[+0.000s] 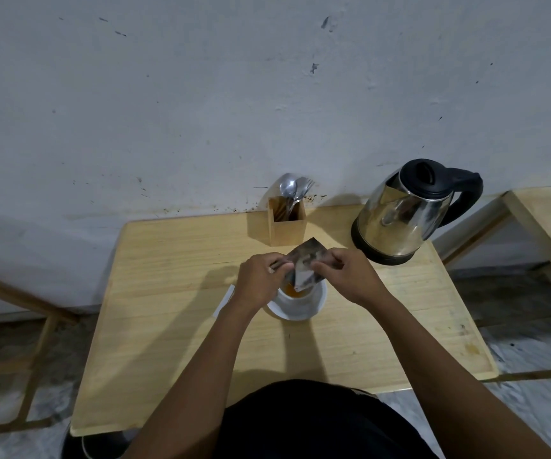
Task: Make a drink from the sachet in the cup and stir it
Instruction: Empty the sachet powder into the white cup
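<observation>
Foil sachet was pinched at either side by the left hand and the right hand, just above the white cup; its long axis was tilted, lower corner pointed down at orange contents; both hands were judged equally near.

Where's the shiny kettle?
In the head view, the kettle stands at the far right corner of the table, right of the wooden cutlery box.
</observation>
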Demonstrator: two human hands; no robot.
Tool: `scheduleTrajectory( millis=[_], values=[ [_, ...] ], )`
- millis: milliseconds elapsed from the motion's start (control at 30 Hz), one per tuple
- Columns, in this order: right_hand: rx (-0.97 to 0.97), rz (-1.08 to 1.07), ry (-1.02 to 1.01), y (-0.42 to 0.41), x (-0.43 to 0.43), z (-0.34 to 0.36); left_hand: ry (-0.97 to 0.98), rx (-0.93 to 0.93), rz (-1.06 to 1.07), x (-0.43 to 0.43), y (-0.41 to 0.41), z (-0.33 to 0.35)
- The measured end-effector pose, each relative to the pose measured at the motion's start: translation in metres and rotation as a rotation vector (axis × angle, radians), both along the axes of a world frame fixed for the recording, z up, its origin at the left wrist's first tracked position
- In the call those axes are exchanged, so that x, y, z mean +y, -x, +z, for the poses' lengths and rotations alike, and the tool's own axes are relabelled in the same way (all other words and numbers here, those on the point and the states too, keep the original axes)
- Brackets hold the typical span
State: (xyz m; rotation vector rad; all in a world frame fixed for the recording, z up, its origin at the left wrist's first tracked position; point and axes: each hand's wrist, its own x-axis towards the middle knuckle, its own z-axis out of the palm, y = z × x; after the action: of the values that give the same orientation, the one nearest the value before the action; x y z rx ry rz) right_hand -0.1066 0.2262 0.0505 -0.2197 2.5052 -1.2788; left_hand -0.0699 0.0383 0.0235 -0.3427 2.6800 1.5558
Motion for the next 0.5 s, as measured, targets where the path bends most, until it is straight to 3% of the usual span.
scheduleTrajectory(
  millis=[100, 200, 300, 400, 500],
  values=[
    [-0.012, -0.127, 0.113, 0.000, -0.003, 0.001, -0.182, -0.022, 0.089, 0.001, -0.002, 0.009],
    [-0.223, -0.364, 0.418, -0.006, -0.008, 0.006, -0.369, -0.175, 0.148, -0.001, -0.005, 0.012],
    [-0.402, -0.458, 0.565, -0.016, -0.019, 0.005, -0.422, -0.240, 0.071, -0.002, -0.012, 0.010],
    [-0.459, -0.471, 0.576, -0.024, -0.028, -0.003, -0.444, -0.180, 0.155, -0.004, -0.013, 0.011],
    [-0.459, -0.378, 0.449, -0.030, -0.034, -0.008, -0.525, -0.153, 0.299, -0.009, -0.013, 0.012]
  ],
)
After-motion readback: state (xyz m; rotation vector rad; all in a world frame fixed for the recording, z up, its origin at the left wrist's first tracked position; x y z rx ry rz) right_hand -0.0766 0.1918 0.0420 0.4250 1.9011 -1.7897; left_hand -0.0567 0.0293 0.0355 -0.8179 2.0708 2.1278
